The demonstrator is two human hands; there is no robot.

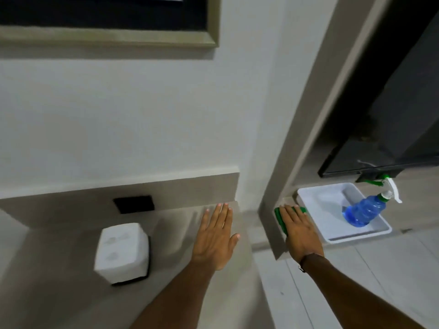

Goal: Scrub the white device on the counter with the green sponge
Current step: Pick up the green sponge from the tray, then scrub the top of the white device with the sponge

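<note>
The white, boxy plastic device with a black base [122,252] sits on the grey table [71,293], left of both hands and touching neither. The left hand [217,236] lies flat and open, fingers spread, near the table's back edge. The right hand [300,233] presses palm-down on the green sponge [278,216] at the near left edge of a white rectangular plastic tray [316,198], which holds a blue spray bottle [362,211]. No writing is readable.

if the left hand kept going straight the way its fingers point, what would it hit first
Probably the beige backsplash strip at the back of the counter. The left hand lies flat and open, fingers aimed at it with only bare grey counter between, though depth is unclear.
</note>
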